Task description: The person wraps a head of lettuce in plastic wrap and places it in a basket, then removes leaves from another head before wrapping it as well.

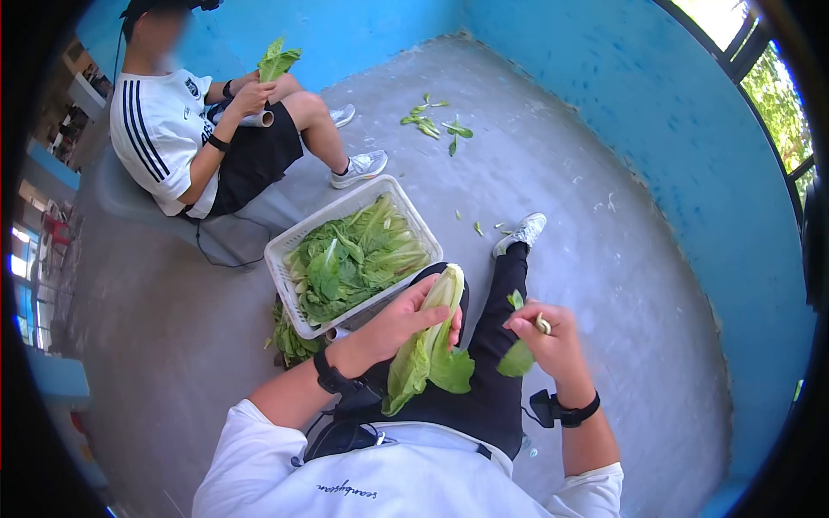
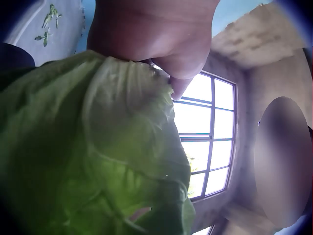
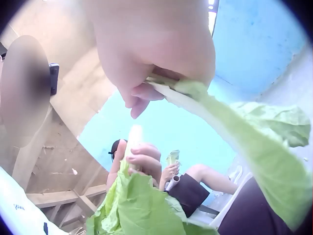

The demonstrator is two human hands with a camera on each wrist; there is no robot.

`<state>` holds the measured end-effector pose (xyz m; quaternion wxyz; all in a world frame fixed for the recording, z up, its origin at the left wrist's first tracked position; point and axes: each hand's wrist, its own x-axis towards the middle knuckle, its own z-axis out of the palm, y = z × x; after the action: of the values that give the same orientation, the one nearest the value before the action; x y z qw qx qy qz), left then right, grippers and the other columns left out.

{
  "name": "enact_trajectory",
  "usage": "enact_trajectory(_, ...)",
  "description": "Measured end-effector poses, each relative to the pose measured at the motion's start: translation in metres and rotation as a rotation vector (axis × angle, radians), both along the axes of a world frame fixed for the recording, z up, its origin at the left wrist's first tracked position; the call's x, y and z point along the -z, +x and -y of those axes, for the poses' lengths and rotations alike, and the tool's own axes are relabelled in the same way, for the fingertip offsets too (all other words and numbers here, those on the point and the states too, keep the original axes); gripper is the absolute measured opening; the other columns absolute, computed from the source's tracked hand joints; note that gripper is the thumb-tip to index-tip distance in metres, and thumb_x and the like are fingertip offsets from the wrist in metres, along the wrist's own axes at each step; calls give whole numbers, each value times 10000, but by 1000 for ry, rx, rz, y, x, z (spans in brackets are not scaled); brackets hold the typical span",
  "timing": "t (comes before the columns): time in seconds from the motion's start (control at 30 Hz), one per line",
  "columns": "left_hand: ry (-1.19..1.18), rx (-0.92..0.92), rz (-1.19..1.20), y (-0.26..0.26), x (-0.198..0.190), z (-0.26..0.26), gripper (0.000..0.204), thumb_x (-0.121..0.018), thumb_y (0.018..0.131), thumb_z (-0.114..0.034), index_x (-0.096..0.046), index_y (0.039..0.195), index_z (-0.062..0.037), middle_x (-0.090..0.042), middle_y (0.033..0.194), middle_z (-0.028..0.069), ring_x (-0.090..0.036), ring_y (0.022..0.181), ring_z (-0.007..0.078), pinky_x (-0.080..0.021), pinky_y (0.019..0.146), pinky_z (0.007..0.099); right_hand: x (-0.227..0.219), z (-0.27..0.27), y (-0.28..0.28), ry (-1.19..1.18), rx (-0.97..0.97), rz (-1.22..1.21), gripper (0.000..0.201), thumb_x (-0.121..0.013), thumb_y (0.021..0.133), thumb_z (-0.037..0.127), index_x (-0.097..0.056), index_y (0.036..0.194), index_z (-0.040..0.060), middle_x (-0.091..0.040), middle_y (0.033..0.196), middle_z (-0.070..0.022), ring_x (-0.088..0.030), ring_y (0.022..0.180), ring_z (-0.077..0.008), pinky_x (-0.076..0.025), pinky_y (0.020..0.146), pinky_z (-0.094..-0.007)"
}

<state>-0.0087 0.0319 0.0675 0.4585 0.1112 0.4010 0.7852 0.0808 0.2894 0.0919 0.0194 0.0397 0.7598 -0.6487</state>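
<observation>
Gripping one lettuce head (image 1: 429,345) in my curled left hand (image 1: 399,326), I'm pinching one torn leaf (image 1: 518,352) in my right hand (image 1: 546,338), both near the basket (image 1: 289,244).

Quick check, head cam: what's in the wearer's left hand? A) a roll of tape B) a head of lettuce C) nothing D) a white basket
B: the left hand has its fingers curled round a head of lettuce over the lap, while the right hand pinches a single torn leaf; the white basket of greens sits on the floor beside the leg.
</observation>
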Motion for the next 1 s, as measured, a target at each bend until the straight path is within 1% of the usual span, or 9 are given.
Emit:
enact_trajectory(0.13, -36, -75, -33, 12, 2, -15, 426, -640, 1023, -245, -433, 1354, -74, -623, 1064, 88, -646, 994, 201, -551, 907, 372, 11, 9, -10, -39, 14, -190, 189, -658, 982, 120, -691, 854, -16, -616, 736, -21, -532, 680, -106, -416, 629, -296)
enact_trajectory(0.17, -51, -86, -47, 13, 2, -17, 419, -636, 1026, -244, -439, 1352, -69, -624, 1067, 82, -643, 1008, 200, -545, 926, 369, 2, 10, -8, -108, 62, 30, 223, -617, 1010, 153, -683, 871, -9, -611, 741, -8, -513, 667, -95, -403, 608, -283)
enact_trajectory(0.27, -178, -82, -130, 17, 3, -19, 392, -663, 1014, -203, -492, 1332, -51, -619, 1070, 42, -623, 1007, 144, -524, 920, 316, 4, 15, -14, -346, 135, 98, 174, -668, 977, 138, -680, 883, -8, -620, 751, -3, -503, 667, -77, -394, 587, -266)
enact_trajectory(0.37, -250, -96, -326, 19, 10, -24, 285, -677, 1013, -188, -572, 1235, -44, -613, 1061, 0, -571, 992, 59, -486, 871, 254, -13, 22, -17, -46, 81, 100, 136, -742, 926, 127, -710, 924, -5, -611, 772, -7, -485, 650, -64, -391, 576, -256)
enact_trajectory(0.5, -299, -87, -407, 22, 8, -29, 259, -688, 993, -153, -613, 1208, -29, -637, 1025, 3, -576, 954, 51, -488, 838, 250, -4, 30, -22, 66, 70, -69, 188, -793, 883, 127, -753, 1013, -4, -544, 663, 29, -424, 576, -69, -378, 546, -267)
enact_trajectory(0.6, -391, -63, -508, 20, 10, -27, 239, -680, 988, -120, -624, 1201, -27, -646, 991, 0, -589, 910, 51, -497, 807, 249, -13, 26, -16, 135, 55, 101, 198, -786, 888, 129, -741, 1002, -26, -596, 638, 6, -456, 576, -70, -393, 534, -280)
enact_trajectory(0.8, -491, 98, -479, 15, -19, -22, 204, -644, 1003, -97, -619, 1191, -20, -643, 895, -8, -611, 750, 69, -513, 692, 247, -43, 11, -19, 390, -131, 91, 210, -779, 860, 136, -725, 969, -36, -650, 693, -112, -555, 556, -219, -459, 570, -347)
enact_trajectory(0.9, -531, 236, -522, 8, -27, -14, 186, -626, 1009, -123, -624, 1156, -9, -650, 860, 6, -616, 706, 75, -512, 659, 251, -44, 1, -17, 447, -254, -9, 215, -771, 855, 154, -721, 971, -20, -690, 780, -145, -627, 656, -327, -494, 627, -387)
enact_trajectory(1.0, -491, 348, -462, 4, -24, -7, 188, -619, 1009, -159, -629, 1116, -5, -650, 846, 13, -613, 697, 76, -504, 646, 254, -50, -8, -14, 530, -424, -82, 208, -756, 870, 159, -723, 1001, 0, -712, 851, -155, -667, 757, -357, -509, 673, -404)
